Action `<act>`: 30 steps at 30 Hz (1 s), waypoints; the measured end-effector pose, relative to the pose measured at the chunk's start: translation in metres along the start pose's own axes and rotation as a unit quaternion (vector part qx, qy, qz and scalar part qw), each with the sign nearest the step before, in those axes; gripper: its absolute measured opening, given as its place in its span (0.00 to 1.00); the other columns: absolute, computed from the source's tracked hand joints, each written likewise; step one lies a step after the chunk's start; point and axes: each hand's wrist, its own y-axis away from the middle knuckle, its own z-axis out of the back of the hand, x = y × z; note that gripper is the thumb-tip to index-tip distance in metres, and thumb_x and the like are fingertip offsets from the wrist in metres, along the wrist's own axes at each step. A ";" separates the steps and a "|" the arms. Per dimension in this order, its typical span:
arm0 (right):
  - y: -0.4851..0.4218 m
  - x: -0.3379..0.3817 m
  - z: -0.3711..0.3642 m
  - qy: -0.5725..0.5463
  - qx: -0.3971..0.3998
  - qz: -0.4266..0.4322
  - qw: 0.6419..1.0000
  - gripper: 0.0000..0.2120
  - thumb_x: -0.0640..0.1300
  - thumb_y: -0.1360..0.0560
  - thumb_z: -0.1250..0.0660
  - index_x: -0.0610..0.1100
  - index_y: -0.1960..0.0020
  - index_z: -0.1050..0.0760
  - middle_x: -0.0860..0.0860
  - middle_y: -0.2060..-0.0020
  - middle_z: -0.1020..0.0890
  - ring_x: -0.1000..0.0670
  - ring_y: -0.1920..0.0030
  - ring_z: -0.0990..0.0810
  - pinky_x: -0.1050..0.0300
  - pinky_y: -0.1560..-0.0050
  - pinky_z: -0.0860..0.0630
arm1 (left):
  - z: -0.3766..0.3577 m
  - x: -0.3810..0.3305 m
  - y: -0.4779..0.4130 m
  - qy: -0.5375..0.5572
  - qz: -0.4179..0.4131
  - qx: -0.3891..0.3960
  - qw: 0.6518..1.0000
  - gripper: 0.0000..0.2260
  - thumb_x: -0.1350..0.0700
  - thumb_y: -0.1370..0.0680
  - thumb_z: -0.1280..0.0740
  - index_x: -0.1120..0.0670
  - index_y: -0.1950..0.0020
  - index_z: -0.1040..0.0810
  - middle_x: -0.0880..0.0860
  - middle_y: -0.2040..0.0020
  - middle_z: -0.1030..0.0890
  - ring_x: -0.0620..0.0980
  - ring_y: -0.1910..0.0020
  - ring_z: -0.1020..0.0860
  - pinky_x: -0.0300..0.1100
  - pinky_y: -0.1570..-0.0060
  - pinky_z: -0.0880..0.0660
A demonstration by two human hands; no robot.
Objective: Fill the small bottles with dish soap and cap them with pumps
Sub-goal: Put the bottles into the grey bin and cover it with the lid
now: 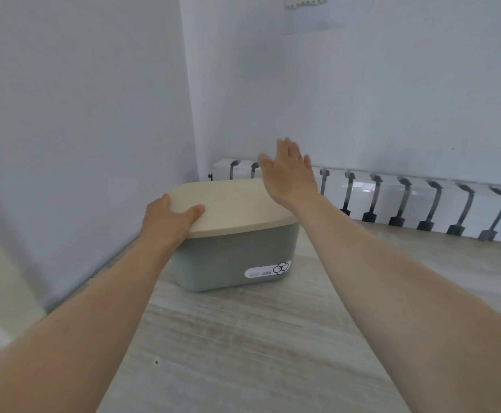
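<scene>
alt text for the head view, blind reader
A left hand grips the corner of a beige lid on a grey-green box; the open right hand hovers above its far edge. The box sits on a pale wooden table near a radiator.

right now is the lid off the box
No, the lid sits flat on the box and covers its whole top.
</scene>
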 end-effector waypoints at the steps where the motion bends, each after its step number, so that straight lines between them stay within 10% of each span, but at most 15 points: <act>1: 0.001 -0.005 -0.006 0.070 0.049 0.001 0.996 0.32 0.57 0.19 0.56 0.39 0.22 0.52 0.45 0.22 0.50 0.48 0.23 0.52 0.46 0.24 0.54 | -0.001 0.001 -0.001 0.004 -0.001 -0.001 1.000 0.40 0.43 0.27 0.28 0.59 0.22 0.41 0.55 0.23 0.38 0.55 0.26 0.37 0.47 0.28 0.39; 10: 0.005 -0.022 -0.019 0.017 0.137 -0.034 0.990 0.30 0.57 0.20 0.59 0.41 0.27 0.37 0.45 0.26 0.37 0.46 0.26 0.42 0.44 0.26 0.46 | 0.000 0.005 -0.001 0.035 0.000 0.001 0.999 0.40 0.44 0.27 0.27 0.58 0.23 0.40 0.54 0.24 0.37 0.54 0.27 0.35 0.47 0.30 0.37; 15: -0.006 -0.014 0.012 -0.194 -0.016 -0.091 0.977 0.18 0.48 0.20 0.55 0.46 0.62 0.33 0.51 0.61 0.28 0.44 0.51 0.31 0.51 0.52 0.36 | 0.001 0.007 -0.004 0.038 0.011 0.001 0.999 0.41 0.43 0.28 0.27 0.57 0.22 0.41 0.53 0.23 0.38 0.54 0.26 0.36 0.48 0.29 0.37; 20: 0.007 -0.019 -0.014 -0.065 0.096 -0.203 0.972 0.19 0.43 0.22 0.49 0.37 0.36 0.31 0.41 0.37 0.26 0.39 0.38 0.27 0.52 0.44 0.32 | 0.000 0.007 -0.004 0.038 0.012 0.008 0.999 0.41 0.43 0.28 0.27 0.57 0.22 0.42 0.53 0.23 0.38 0.54 0.26 0.37 0.49 0.28 0.38; 30: 0.017 -0.029 -0.002 -0.232 0.101 -0.256 0.933 0.19 0.45 0.18 0.52 0.36 0.36 0.31 0.39 0.44 0.25 0.38 0.46 0.24 0.42 0.42 0.24 | -0.001 -0.002 -0.022 -0.015 0.035 0.017 0.999 0.42 0.39 0.29 0.28 0.54 0.22 0.41 0.53 0.25 0.36 0.56 0.31 0.32 0.45 0.42 0.33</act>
